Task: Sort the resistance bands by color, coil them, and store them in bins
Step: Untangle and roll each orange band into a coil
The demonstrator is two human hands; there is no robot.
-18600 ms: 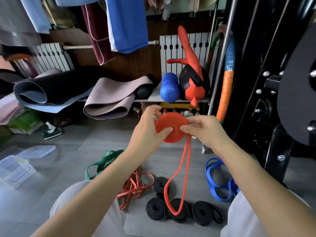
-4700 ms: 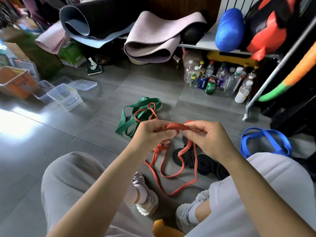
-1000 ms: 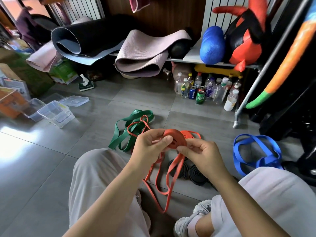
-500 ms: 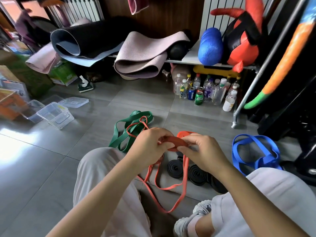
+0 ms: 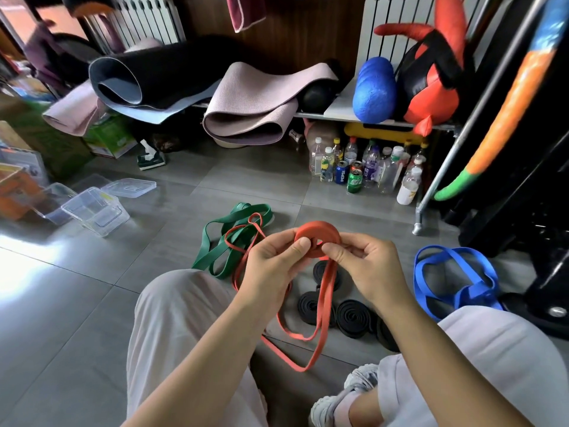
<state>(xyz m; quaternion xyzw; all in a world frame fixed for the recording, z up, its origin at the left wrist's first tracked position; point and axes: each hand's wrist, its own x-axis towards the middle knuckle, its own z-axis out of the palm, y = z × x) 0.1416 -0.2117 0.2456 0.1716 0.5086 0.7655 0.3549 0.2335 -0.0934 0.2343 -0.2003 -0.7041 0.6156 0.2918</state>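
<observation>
A partly wound orange band coil [image 5: 317, 235] is held above the floor between both hands. My left hand [image 5: 271, 266] pinches its left side with the thumb on its face. My right hand [image 5: 366, 266] pinches its right side. The band's loose tail [image 5: 308, 337] hangs down to the floor between my knees. A second orange band [image 5: 243, 234] lies tangled over a green band [image 5: 224, 241] on the tiles. Several coiled black bands [image 5: 351, 318] lie under my hands. A blue band [image 5: 452, 275] lies uncoiled at the right. Clear plastic bins [image 5: 95, 211] stand at the left.
A bin lid [image 5: 129, 188] lies behind the bins, an orange-filled box [image 5: 15, 192] at the far left. Bottles and cans [image 5: 363, 171] stand under a shelf with rolled mats [image 5: 252, 100] and a blue foam roller [image 5: 374, 90]. A black machine frame [image 5: 523, 180] fills the right.
The coil has been turned face-up and raised a little between my hands since half a second ago. The hanging tail has swung slightly. The floor bands have not moved.
</observation>
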